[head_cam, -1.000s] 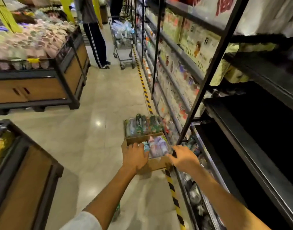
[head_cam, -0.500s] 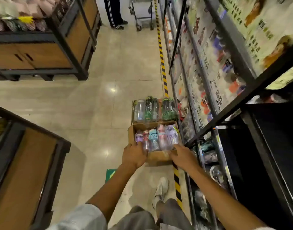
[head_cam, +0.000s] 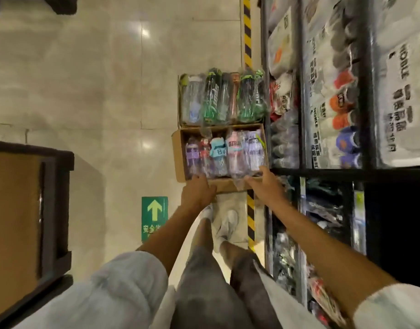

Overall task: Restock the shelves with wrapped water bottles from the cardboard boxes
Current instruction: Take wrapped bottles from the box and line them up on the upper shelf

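Note:
Two open cardboard boxes sit on the floor beside the shelf unit. The near box [head_cam: 178,148] holds several wrapped bottles [head_cam: 232,155] with purple, pink and blue labels. The far box [head_cam: 181,119] holds wrapped green and dark bottles [head_cam: 212,98]. My left hand [head_cam: 197,192] grips the near wall of the near box at its left end. My right hand [head_cam: 263,186] grips the same wall at the right corner, thumb up beside the bottles and touching loose plastic wrap.
The shelf unit [head_cam: 323,173] on the right carries packaged goods, with a dark bay at lower right. Yellow-black tape [head_cam: 248,39] runs along its foot. A wooden display stand [head_cam: 33,210] is at left. My feet [head_cam: 224,222] stand just behind the box, near a green arrow sticker [head_cam: 154,217].
My view has tipped steeply downward and closer to the boxes. Both hands have stayed on the near box's near edge, which now lies low by my feet.

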Tool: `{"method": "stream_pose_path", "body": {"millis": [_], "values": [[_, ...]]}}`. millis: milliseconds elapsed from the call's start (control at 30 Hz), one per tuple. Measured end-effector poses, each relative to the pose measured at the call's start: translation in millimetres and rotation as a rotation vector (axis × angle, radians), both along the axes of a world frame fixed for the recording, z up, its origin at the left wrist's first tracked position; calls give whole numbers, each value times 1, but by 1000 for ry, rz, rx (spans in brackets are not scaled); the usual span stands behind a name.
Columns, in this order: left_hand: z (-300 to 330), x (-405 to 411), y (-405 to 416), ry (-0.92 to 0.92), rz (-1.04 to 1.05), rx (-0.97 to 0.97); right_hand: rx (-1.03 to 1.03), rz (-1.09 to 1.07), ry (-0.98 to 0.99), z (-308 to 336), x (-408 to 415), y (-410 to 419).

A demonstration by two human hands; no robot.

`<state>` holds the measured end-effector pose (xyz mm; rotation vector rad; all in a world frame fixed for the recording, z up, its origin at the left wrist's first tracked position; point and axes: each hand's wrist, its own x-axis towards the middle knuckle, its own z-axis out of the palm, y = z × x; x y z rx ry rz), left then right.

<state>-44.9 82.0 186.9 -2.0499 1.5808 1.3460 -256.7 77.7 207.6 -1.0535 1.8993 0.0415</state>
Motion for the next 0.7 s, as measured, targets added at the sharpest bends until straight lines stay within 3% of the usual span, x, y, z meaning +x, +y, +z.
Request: {"method": "stream_pose_path", "body": {"millis": [400,700], "values": [[-287,-16,-72,118,167,218,178,-117,-62,-270,-2,-94],[-423,-61,-99,266,689,353,195,-128,1,-415,-7,-113]]}}
